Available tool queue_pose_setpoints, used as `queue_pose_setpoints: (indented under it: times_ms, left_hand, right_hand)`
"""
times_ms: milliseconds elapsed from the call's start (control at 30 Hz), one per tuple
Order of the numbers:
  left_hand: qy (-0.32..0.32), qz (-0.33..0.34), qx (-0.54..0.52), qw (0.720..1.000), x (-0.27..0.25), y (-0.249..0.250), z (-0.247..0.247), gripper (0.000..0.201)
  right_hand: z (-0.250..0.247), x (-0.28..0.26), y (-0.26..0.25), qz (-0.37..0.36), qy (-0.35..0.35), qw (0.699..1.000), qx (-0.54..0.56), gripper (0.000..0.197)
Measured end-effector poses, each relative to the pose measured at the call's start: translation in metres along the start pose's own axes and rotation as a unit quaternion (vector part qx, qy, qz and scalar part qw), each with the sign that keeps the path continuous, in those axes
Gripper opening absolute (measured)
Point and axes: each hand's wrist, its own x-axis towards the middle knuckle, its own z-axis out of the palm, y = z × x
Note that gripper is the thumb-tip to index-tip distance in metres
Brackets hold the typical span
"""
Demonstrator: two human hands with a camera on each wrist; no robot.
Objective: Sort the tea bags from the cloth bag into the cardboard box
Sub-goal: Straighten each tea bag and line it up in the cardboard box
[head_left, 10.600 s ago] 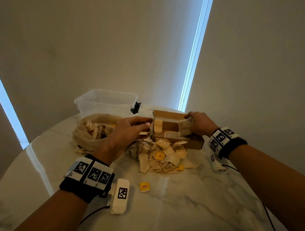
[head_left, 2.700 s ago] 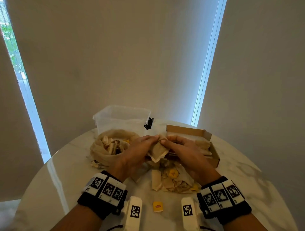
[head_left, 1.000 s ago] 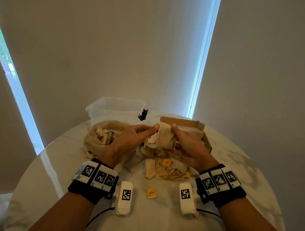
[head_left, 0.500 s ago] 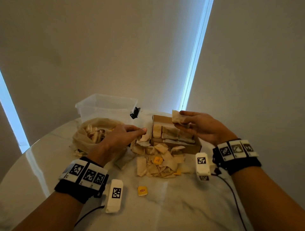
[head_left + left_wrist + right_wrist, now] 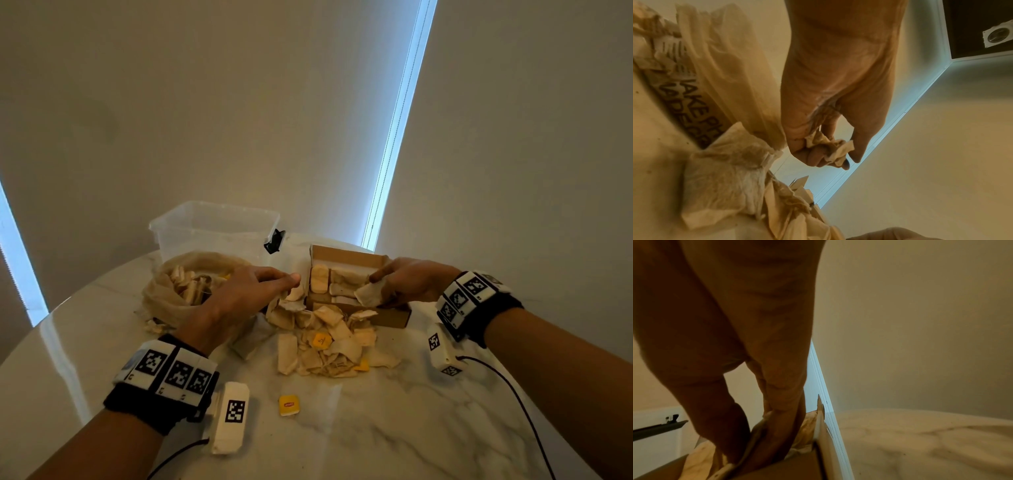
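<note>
An open cardboard box [image 5: 394, 317] stands on the marble table with several tea bags packed upright inside. My right hand [image 5: 406, 284] is lowered into the box and pinches one tea bag [image 5: 368, 294] between thumb and fingers; in the right wrist view that tea bag [image 5: 725, 470] shows at the fingertips. My left hand [image 5: 246, 291] hovers left of the box and holds a crumpled tea bag [image 5: 830, 147] in its curled fingers. The cloth bag [image 5: 171, 294] lies far left, open, with tea bags in it. A loose pile of tea bags [image 5: 325, 342] lies in front of the box.
A clear plastic tub [image 5: 212, 229] stands behind the cloth bag, a black clip [image 5: 274, 241] beside it. One yellow tag [image 5: 288, 405] lies alone near the front. Cables run from both wrist units. Bare marble [image 5: 411, 428] fills the front right.
My right hand has gone down from above the box into it, still holding its tea bag. My left hand stays beside the pile.
</note>
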Motion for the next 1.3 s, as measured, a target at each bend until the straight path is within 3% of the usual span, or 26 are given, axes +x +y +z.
queue_pose_setpoints:
  times_ms: [267,533,767,933,1000,1133,1300]
  left_hand:
    - [-0.006,0.000,-0.006,1.000,-0.003,0.003,-0.001,0.028]
    - [-0.008,-0.003,-0.011,1.000,-0.004,0.005,-0.002,0.027]
    - [-0.010,-0.014,-0.011,1.000,-0.006,0.008,0.000,0.027]
    - [-0.007,-0.014,-0.015,1.000,-0.006,0.007,-0.001,0.028]
    - [-0.008,-0.011,-0.010,1.000,-0.007,0.007,0.000,0.030]
    - [-0.009,-0.009,-0.001,1.000,-0.008,0.009,0.000,0.032]
    - [-0.006,-0.045,-0.046,0.998,-0.007,0.014,0.002,0.050]
  right_hand:
    - [0.009,0.007,0.001,-0.013,0.049,0.988,-0.145,0.040]
    - [0.010,0.020,0.010,-0.048,0.142,0.948,-0.282,0.025]
    - [0.008,0.017,0.015,-0.074,0.187,0.921,-0.333,0.036]
    - [0.002,0.005,0.001,-0.142,0.279,0.875,-0.369,0.021]
    - [0.006,0.005,-0.002,-0.153,0.263,0.888,-0.346,0.014]
    - [0.020,0.012,0.008,-0.098,0.168,0.911,-0.364,0.007]
    - [0.018,0.011,0.002,-0.123,0.199,0.919,-0.317,0.013]
